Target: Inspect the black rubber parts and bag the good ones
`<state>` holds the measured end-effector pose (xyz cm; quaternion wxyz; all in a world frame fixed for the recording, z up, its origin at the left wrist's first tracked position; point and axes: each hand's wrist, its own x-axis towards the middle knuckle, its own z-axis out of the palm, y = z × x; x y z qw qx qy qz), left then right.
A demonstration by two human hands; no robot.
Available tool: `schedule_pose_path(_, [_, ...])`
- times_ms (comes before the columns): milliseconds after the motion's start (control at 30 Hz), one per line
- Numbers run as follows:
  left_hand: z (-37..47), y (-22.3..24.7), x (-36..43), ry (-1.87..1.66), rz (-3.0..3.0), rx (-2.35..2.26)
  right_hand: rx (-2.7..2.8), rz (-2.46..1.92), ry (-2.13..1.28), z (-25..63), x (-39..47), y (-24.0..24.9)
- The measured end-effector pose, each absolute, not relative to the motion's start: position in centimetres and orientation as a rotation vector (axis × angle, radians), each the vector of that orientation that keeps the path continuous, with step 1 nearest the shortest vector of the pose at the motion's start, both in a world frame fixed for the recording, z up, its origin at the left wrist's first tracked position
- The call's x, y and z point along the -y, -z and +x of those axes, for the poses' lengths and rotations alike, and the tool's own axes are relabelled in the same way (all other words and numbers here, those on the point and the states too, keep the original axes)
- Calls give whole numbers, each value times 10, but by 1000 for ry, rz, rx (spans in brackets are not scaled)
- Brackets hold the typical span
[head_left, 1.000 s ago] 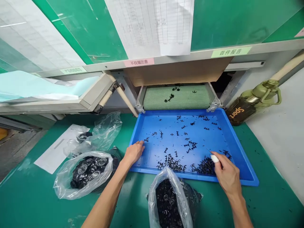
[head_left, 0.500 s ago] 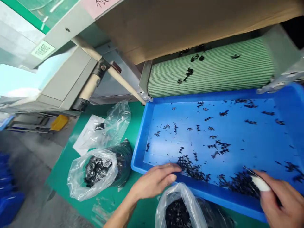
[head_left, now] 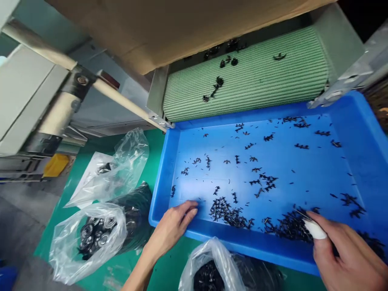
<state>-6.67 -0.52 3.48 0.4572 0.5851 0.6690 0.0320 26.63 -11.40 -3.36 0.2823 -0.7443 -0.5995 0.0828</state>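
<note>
A blue tray (head_left: 160,178) holds scattered small black parts, with a heap (head_left: 228,212) near its front edge and a second heap (head_left: 287,226) further right. My left hand (head_left: 176,222) rests at the tray's front left rim, its fingers curled together; whether anything small is between them is hidden. At the right heap, my right hand (head_left: 342,246) grips a thin metal tool (head_left: 301,213), like tweezers, its tip over the black parts. Something white (head_left: 315,229) covers the thumb or fingertip there.
A green ribbed conveyor (head_left: 248,85) carrying a few black parts ends above the tray's back edge. Open plastic bags of black parts stand at the left (head_left: 97,238) and front (head_left: 209,275). A pipe frame (head_left: 124,101) stands back left, over a green table (head_left: 66,202).
The view has shifted, so the tray and conveyor sit further left. My left hand has drawn left along the rim, away from the left heap. My right hand still has the tool at the right heap.
</note>
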Motion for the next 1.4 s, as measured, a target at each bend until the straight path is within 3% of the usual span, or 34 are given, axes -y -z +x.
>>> schedule_pose_path(133, [-24, -30, 1, -173, 1481, -1450, 1638, -2042, -86, 262, 100, 12])
schedule_pose_path(333, [34, -45, -22, -57, 1500, -997, 1713, -1902, -39, 268, 100, 23])
schedule_pose_path(633, [32, -105, -158, -967, 2216, -1568, 1765, -1781, 132, 268, 92, 22])
schedule_pose_path(867, [41, -111, -204, -866, 2264, -1602, 1728, -1775, 220, 267, 87, 24])
schedule_pose_path(1133, [43, -108, -159, -1036, 1896, -1376, 1698, -1812, 73, 271, 87, 28])
schedule_pose_path(1400, [47, -112, -22, -967, 1078, -898, 1621, -1640, -111, 236, 83, -42])
